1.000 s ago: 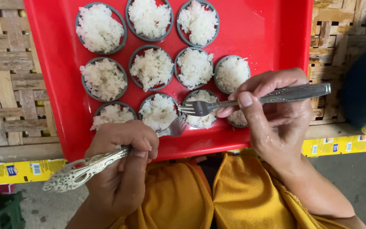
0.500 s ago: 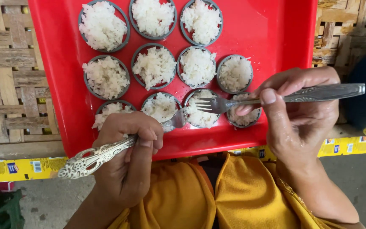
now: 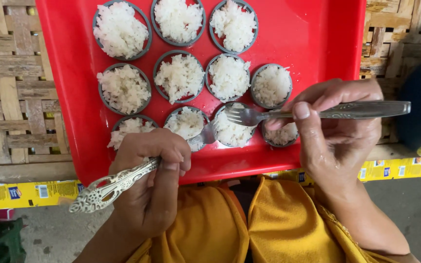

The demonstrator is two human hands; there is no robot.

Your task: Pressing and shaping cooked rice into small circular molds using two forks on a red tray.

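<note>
Rice cups (image 3: 233, 130) on red tray (image 3: 313, 39), fork (image 3: 278, 115) in right hand (image 3: 337, 131), spoon (image 3: 123, 182) in left hand (image 3: 154, 187)

I see two strips of flat yellow packaging along the lower edge of the woven bamboo surface. One yellow carton (image 3: 23, 194) lies at the lower left, long and low, carrying small blue, white and red label patches. The other yellow strip (image 3: 395, 169) runs at the lower right, with similar small blue and white patches. I make out no signs or screens.
</note>
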